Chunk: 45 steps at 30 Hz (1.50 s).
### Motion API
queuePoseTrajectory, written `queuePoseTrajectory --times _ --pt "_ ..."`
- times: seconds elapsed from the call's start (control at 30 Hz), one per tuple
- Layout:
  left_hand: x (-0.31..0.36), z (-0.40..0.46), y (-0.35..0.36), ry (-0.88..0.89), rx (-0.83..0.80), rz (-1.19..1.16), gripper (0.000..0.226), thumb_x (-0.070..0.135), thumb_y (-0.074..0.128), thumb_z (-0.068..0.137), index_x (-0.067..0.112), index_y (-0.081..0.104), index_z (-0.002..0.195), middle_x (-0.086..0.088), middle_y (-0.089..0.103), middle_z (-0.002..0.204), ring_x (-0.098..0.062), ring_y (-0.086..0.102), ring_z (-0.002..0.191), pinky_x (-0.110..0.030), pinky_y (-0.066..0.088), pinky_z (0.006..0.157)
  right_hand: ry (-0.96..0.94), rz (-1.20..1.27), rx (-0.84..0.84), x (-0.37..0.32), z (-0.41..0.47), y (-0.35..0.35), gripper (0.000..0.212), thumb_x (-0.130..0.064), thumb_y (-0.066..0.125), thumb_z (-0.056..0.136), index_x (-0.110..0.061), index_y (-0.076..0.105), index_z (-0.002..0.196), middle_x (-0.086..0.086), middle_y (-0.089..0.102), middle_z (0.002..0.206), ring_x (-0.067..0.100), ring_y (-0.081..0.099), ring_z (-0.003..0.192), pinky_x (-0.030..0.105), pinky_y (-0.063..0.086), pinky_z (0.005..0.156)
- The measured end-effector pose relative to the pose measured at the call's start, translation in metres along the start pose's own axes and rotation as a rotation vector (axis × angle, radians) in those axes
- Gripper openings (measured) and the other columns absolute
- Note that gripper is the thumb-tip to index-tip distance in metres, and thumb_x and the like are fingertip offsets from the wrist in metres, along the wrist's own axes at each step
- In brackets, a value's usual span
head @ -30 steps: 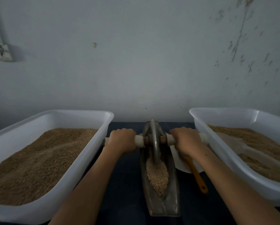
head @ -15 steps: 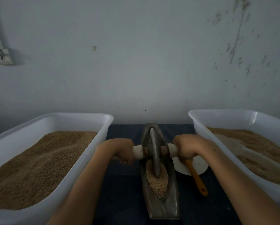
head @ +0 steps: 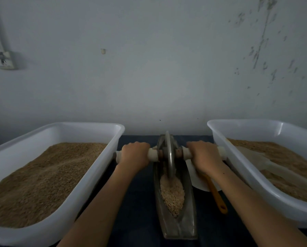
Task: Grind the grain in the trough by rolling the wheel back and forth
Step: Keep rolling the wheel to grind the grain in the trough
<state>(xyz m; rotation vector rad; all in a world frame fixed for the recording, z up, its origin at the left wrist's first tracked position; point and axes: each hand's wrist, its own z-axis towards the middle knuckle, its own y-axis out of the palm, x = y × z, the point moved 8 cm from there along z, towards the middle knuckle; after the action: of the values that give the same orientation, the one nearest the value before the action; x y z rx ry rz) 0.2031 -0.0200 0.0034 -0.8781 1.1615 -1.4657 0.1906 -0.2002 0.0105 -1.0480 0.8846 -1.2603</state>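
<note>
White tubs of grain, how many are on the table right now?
2. One white tub sits left of the trough, the other white tub right of it. More could lie outside the frame.

Both hands have pushed the wheel [head: 169,154] back, seemingly to the trough's [head: 188,202] far end.
</note>
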Motion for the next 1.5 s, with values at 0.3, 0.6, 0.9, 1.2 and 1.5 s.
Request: queuePoseTrajectory --times 0.3,0.6,0.9,1.2,1.5 --pt "0.001 0.000 -0.003 0.003 0.075 0.050 0.016 0.026 0.057 0.088 0.021 0.055 0.104 -0.001 0.064 0.100 -0.018 0.061 0.090 -0.031 0.045 0.076 -0.015 -0.025 -0.042 0.003 0.000 0.004 0.014 -0.013 0.056 0.087 -0.022 0.057 0.097 0.001 0.064 0.099 0.023 0.061 0.095 0.030 0.037 0.072" --pt "0.001 -0.021 0.026 0.049 -0.679 -0.238 0.022 0.013 0.068 0.080 0.006 0.064 0.101 -0.004 0.065 0.082 -0.009 0.058 0.062 -0.020 0.047 0.063 -0.064 0.077 -0.590 0.000 -0.022 0.007 0.017 -0.016 0.074 0.079 -0.019 0.059 0.085 -0.006 0.055 0.070 0.009 0.053 0.062 0.020 0.043 0.056" --pt "-0.006 -0.004 0.010 -0.003 -0.278 0.007 0.029 0.032 0.069 0.079 0.019 0.061 0.104 -0.001 0.065 0.096 -0.018 0.061 0.088 -0.033 0.049 0.080 -0.039 -0.057 -0.289 -0.002 -0.008 0.000 0.023 -0.009 0.058 0.084 -0.020 0.063 0.104 0.004 0.064 0.100 0.023 0.062 0.093 0.031 0.042 0.071" --pt "-0.001 -0.003 -0.003 -0.069 0.055 0.052 0.016 0.026 0.058 0.088 0.023 0.055 0.104 0.000 0.063 0.103 -0.019 0.060 0.094 -0.033 0.044 0.078 -0.037 -0.054 0.154 -0.002 -0.009 -0.007 0.011 -0.014 0.049 0.092 -0.023 0.049 0.098 -0.003 0.064 0.099 0.021 0.059 0.095 0.032 0.037 0.084" --pt "-0.005 -0.012 0.016 0.049 -0.433 -0.092 0.038 0.025 0.070 0.081 0.014 0.059 0.115 -0.002 0.064 0.101 -0.017 0.062 0.092 -0.033 0.049 0.085 -0.052 -0.037 -0.542 0.002 -0.018 0.005 0.024 -0.013 0.066 0.084 -0.013 0.062 0.107 0.007 0.066 0.104 0.020 0.064 0.091 0.032 0.052 0.077"
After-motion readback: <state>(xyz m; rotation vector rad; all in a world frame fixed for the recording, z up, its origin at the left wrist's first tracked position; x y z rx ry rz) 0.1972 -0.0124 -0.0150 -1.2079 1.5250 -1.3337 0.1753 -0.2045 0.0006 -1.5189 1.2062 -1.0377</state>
